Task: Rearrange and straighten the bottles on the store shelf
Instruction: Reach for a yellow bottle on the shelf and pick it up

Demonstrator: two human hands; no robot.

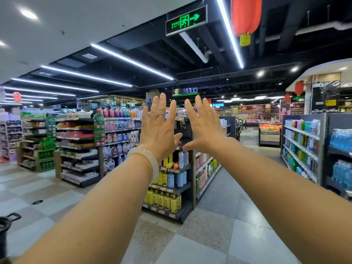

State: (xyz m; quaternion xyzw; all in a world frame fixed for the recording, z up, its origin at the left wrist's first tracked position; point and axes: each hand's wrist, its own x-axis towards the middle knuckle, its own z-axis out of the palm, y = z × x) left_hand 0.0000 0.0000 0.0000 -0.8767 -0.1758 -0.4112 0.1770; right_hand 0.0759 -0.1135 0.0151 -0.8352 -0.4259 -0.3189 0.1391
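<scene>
Bottles (pixel 172 179) stand in rows on the end-cap store shelf (pixel 179 189) across the aisle — yellow below, blue and white above, one orange bottle (pixel 175 165) tipped over. Well in front of them, both arms stretch out: left hand (pixel 159 130) and right hand (pixel 204 124) raised, fingers spread wide, holding nothing — thumbs nearly meeting, a pale bangle (pixel 146 161) on the left wrist.

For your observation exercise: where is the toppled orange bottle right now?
In the head view, the toppled orange bottle lies on the end-cap shelf just below the raised hands, between a fallen yellow bottle and an upright pale blue bottle.
</scene>
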